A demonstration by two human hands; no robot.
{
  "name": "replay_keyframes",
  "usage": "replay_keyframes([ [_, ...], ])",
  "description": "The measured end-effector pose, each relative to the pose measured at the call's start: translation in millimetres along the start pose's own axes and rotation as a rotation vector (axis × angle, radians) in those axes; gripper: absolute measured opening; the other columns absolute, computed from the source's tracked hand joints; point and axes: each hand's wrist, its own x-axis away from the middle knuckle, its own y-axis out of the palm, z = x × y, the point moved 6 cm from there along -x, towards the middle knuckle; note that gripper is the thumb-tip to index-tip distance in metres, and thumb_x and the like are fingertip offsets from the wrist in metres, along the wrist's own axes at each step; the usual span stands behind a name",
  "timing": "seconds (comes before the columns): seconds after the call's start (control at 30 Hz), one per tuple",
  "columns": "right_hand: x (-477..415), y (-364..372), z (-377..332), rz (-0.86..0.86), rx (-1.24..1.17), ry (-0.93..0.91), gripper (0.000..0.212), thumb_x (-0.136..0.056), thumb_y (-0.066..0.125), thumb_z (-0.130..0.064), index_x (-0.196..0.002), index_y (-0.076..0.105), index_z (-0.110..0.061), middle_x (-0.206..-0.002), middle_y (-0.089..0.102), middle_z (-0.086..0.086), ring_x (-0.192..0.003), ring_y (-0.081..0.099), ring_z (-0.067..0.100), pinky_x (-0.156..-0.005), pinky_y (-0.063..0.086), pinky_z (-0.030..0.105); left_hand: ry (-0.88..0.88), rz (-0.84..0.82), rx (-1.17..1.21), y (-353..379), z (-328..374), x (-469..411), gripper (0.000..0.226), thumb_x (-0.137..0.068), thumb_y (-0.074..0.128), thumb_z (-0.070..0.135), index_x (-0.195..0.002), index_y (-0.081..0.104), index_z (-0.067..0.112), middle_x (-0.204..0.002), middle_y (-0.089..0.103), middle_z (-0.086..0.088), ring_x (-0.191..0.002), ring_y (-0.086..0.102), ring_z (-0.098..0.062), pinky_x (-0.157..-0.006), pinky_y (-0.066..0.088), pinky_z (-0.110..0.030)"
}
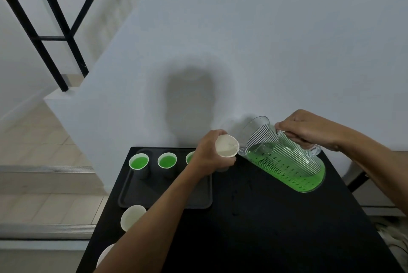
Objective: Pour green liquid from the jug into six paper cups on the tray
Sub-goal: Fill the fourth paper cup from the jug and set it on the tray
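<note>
My right hand (pixel 309 130) grips the handle of a clear striped jug (pixel 284 158), tilted left with green liquid inside. Its spout touches the rim of a white paper cup (pixel 227 146), tilted toward the jug in my left hand (pixel 209 153) above the table right of the tray. The cup's inside looks white. On the black tray (pixel 154 195) stand two cups of green liquid, one at the far left (pixel 138 162) and one beside it (pixel 167 161). A third green-filled cup (pixel 189 158) is partly hidden by my left hand.
Two empty paper cups stand on the black table (pixel 265 228) near its left edge, one (pixel 131 217) in front of the tray and one (pixel 104 255) nearer me. A white wall rises right behind the table. Stairs and a black railing lie to the left.
</note>
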Motion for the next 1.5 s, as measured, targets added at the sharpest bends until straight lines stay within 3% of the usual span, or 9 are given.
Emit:
replay_keyframes([
  [0.37, -2.1, -0.1, -5.4, -0.028, 0.06, 0.006, 0.057, -0.1, 0.052, -0.024, -0.045, 0.04, -0.014, -0.041, 0.032, 0.005, -0.036, 0.024, 0.014, -0.044, 0.027, 0.025, 0.021, -0.015, -0.017, 4.8, -2.1, 0.6, 0.075, -0.057, 0.085, 0.03, -0.125, 0.053, 0.023, -0.116, 0.059, 0.006, -0.101, 0.058, -0.015, -0.079, 0.048, -0.02],
  [0.67, -2.2, -1.5, -8.8, -0.04, 0.095, 0.011, 0.057, -0.101, 0.05, -0.025, -0.046, 0.042, -0.013, -0.041, 0.033, 0.004, -0.037, 0.025, 0.014, -0.043, 0.03, 0.024, 0.009, -0.015, 0.002, 6.6, 0.6, 1.7, 0.074, -0.056, 0.084, 0.03, -0.124, 0.054, 0.023, -0.114, 0.06, 0.006, -0.1, 0.058, -0.014, -0.075, 0.042, -0.012],
  [0.93, -3.0, 1.0, -10.7, -0.053, 0.117, 0.01, 0.057, -0.101, 0.05, -0.024, -0.046, 0.041, -0.012, -0.039, 0.033, 0.003, -0.036, 0.025, 0.015, -0.049, 0.03, 0.03, 0.015, -0.006, -0.008, 8.2, 0.3, 4.5, 0.075, -0.053, 0.079, 0.038, -0.122, 0.055, 0.021, -0.111, 0.061, 0.005, -0.098, 0.059, -0.014, -0.08, 0.046, -0.021],
  [1.33, -1.4, 3.0, -13.2, -0.06, 0.118, 0.004, 0.058, -0.1, 0.05, -0.023, -0.044, 0.042, -0.014, -0.037, 0.034, 0.001, -0.034, 0.026, 0.015, -0.052, 0.03, 0.032, 0.022, -0.011, -0.006, 7.0, 0.5, 6.9, 0.073, -0.057, 0.085, 0.029, -0.122, 0.055, 0.02, -0.11, 0.061, 0.005, -0.095, 0.058, -0.012, -0.072, 0.04, -0.007],
  [1.5, -1.8, 3.3, -14.4, -0.063, 0.121, 0.003, 0.059, -0.1, 0.049, -0.023, -0.042, 0.042, -0.015, -0.037, 0.033, 0.001, -0.034, 0.026, 0.015, -0.054, 0.031, 0.033, 0.021, -0.011, -0.005, 6.6, 2.2, 7.6, 0.073, -0.055, 0.082, 0.034, -0.122, 0.056, 0.021, -0.11, 0.062, 0.005, -0.095, 0.058, -0.012, -0.074, 0.042, -0.013],
])
